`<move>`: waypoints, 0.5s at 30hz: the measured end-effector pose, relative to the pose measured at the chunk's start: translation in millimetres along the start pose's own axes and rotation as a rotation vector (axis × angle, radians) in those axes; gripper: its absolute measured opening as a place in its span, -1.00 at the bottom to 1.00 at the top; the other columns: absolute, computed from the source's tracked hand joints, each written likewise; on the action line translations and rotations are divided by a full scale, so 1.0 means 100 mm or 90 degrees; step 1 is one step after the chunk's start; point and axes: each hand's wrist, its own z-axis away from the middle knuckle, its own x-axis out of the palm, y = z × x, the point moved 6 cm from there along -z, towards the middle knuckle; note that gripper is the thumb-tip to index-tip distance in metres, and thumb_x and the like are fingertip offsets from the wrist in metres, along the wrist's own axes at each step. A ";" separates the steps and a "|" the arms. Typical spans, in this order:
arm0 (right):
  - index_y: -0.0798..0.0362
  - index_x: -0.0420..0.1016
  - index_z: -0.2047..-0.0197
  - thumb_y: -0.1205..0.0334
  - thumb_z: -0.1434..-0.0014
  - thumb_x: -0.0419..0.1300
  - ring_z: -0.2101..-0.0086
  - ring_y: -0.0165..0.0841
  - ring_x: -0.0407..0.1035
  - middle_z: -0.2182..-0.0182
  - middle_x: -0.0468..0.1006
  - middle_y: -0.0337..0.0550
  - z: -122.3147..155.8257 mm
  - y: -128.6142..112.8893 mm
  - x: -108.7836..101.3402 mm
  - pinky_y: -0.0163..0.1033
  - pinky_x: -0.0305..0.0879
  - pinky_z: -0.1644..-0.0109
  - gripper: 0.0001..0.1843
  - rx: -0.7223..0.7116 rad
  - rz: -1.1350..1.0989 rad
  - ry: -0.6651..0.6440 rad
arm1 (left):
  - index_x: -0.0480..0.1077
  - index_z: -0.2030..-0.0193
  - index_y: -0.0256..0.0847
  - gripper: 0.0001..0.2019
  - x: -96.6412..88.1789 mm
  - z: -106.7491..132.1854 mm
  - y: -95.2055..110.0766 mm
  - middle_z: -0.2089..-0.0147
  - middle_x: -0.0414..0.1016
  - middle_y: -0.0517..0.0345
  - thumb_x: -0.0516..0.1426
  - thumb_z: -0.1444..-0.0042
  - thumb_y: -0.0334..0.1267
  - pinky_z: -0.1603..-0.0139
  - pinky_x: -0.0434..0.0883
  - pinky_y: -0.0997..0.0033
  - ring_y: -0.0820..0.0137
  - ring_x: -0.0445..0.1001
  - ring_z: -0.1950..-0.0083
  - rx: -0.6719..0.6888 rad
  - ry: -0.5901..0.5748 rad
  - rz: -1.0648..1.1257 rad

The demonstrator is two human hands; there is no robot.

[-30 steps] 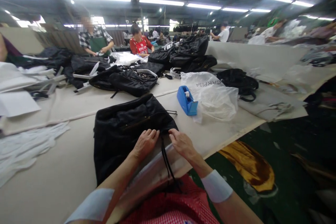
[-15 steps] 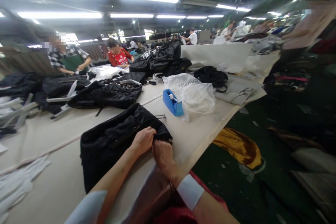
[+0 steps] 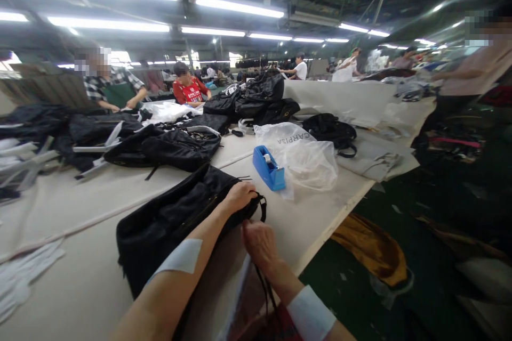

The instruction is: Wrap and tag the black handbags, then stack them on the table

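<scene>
Our half-curled left hand [image 3: 240, 197] holds the black bag [image 3: 168, 218] at its three-o'clock end; our right hand [image 3: 261, 245], five o'clock from it, is closed, on what we cannot tell.

I'm seeing a soft, black, roughly rectangular bag [image 3: 158, 232] with a slight sheen, lying aslant on the pale, flat tabletop [image 3: 86, 256], its long side running from near left to far right. Its material is creasing in shallow folds, and a short black strap loop [image 3: 263, 213] is protruding from its right end.
</scene>
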 end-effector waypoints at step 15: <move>0.06 0.58 0.18 0.30 -0.34 0.06 0.22 -0.25 0.53 0.24 0.65 -0.02 -0.04 0.25 -0.08 -0.26 0.14 0.30 -0.76 -0.026 -0.045 0.009 | 0.30 0.11 -0.17 -0.71 -0.18 0.92 0.31 0.09 0.40 0.04 0.12 0.02 -0.44 0.04 0.45 0.25 0.25 0.45 0.09 -0.055 0.041 -0.064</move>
